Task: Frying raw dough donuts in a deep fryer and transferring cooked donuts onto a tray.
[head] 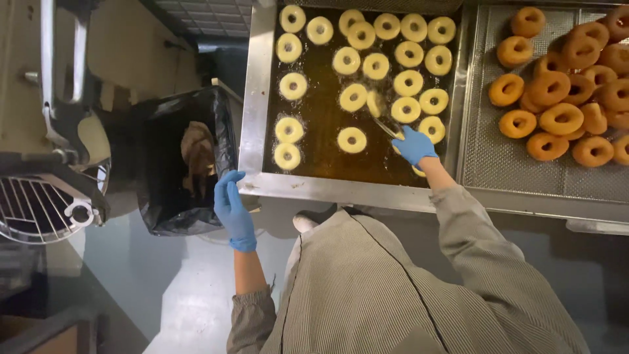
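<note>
We look down on a fryer vat (pixel 257 98) that fills the upper middle of the frame, its dark oil dotted with pale rings of dough (pixel 352 139) floating well apart from one another. Our right hand (pixel 414 145), in a blue glove, sits low over the right part of the vat and is closed around a pair of thin sticks (pixel 386 126) – their tips reach up and left to a ring (pixel 375 103) that stands tilted on edge in the oil, half turned. Our left hand (pixel 232 208), also gloved in blue, hangs loosely open and empty in the lower left of centre, just below the vat's steel rim and near a black-lined bin (pixel 183 157). To the upper right a perforated draining tray (pixel 504 164) carries a heap of browned doughnuts (pixel 561 118). We judge the pale rings to be light, soft and slick with oil, easily dented or torn – so they are best taken through the hole or nudged under the edge with the sticks, never pinched hard. The browned ones look firmer, with a crust, but likely still tender. At the far left of the frame a wire guard (pixel 33 206) of some machine shows, and our striped sleeves fill the bottom.
</note>
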